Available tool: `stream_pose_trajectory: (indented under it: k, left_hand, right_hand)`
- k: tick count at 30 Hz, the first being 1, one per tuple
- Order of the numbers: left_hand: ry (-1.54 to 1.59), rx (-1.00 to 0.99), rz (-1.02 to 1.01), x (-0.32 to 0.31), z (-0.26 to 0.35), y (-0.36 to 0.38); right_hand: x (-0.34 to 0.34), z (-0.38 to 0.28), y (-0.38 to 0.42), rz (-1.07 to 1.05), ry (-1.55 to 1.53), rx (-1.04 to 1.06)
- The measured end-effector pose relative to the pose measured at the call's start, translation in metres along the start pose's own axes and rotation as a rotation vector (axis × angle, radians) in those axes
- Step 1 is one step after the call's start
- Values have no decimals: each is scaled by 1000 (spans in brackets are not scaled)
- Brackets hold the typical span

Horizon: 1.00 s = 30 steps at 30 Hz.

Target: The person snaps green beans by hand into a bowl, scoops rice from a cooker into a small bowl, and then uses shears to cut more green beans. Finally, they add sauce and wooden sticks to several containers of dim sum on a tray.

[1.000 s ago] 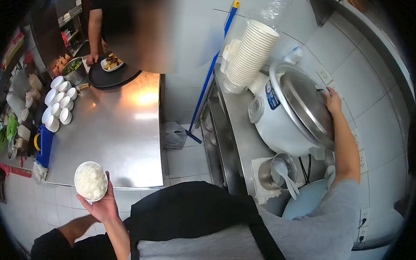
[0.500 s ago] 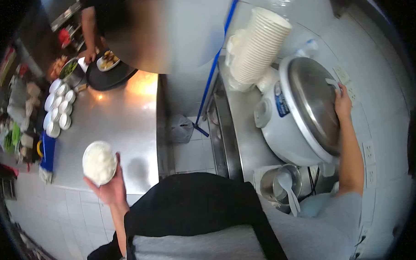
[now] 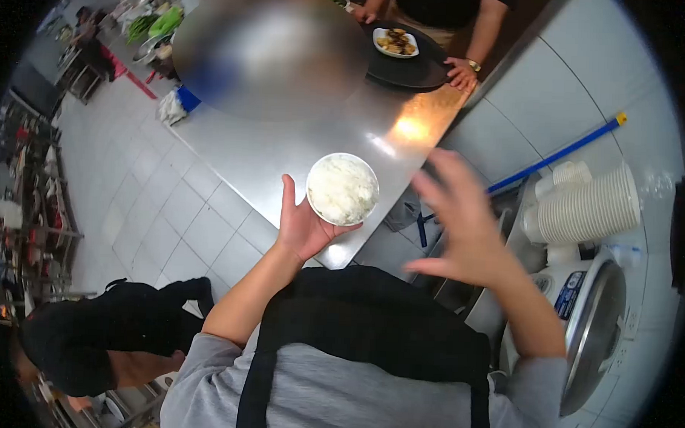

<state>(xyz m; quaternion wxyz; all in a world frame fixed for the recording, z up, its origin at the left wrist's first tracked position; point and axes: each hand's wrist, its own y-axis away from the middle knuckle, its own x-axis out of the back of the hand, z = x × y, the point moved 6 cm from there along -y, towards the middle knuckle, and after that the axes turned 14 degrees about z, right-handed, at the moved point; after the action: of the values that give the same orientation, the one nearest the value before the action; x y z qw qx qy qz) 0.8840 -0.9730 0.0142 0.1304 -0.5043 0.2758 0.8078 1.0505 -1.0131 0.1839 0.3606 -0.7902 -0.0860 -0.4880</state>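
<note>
A white bowl heaped with cooked rice (image 3: 343, 188) rests on my left hand (image 3: 306, 231), whose palm and fingers support it from below. The thumb stands out along the bowl's left side. My right hand (image 3: 457, 222) is in the air to the right of the bowl, somewhat blurred, with fingers spread and nothing in it. Beneath the bowl lies the corner of a steel table (image 3: 261, 154). To the right, behind my right forearm, stands a large rice cooker (image 3: 599, 328) with its metal lid down.
Across the table a person's hand (image 3: 460, 73) touches a black round tray (image 3: 408, 71) bearing a white dish of food (image 3: 396, 42). Stacked paper bowls (image 3: 588, 207) stand beside the cooker. A blue pole (image 3: 559, 155) leans nearby. Another person in black (image 3: 112, 327) bends at lower left.
My right hand has left the rice cooker's lid handle and moved over towards the bowl. My view has turned left, and the rice bowl now sits in front of me.
</note>
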Motion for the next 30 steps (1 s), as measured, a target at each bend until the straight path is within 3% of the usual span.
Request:
stream_pose_trajectory:
  k: [5,10,13,14,19,22,23,25,26,27,28,30]
  left_hand:
    - [-22,19,122,53,-3,14]
    - [-122,102,219,114,-13,12]
    - [-486,26,525,132,4,14]
    - [-598,-88,644,141,17,21]
    - [-622,-294,794,176,60,65]
    - [-663,-381,908,212,68,101]
    - [-702,-394,955,233,68,113]
    - [-847,-280,1042,289,55,139]
    - [-1176,-194,977,355,41,153]
    - [-1501,-131,892,402,31,167]
    - [-1709,8,846,450,13,188]
    - [-1825,349,861,496,-8,240]
  right_hand:
    - [-164,-10,-24,-78,-338,-172]
    - [-235,-1,3,-143,-396,-375]
    - [-258,20,8,-175,-268,-400]
    - [-264,32,5,-193,-174,-396]
    - [-246,77,-67,-135,359,-320]
    - [-247,43,-83,-78,261,-53]
    - [-259,30,-71,-62,68,-28]
    - [-302,9,-22,39,-400,-30]
    - [-329,6,11,103,-488,-85]
    - [-324,-8,23,100,-356,-48]
    - [-317,-15,24,144,-474,9]
    - [-318,2,24,250,-481,-198]
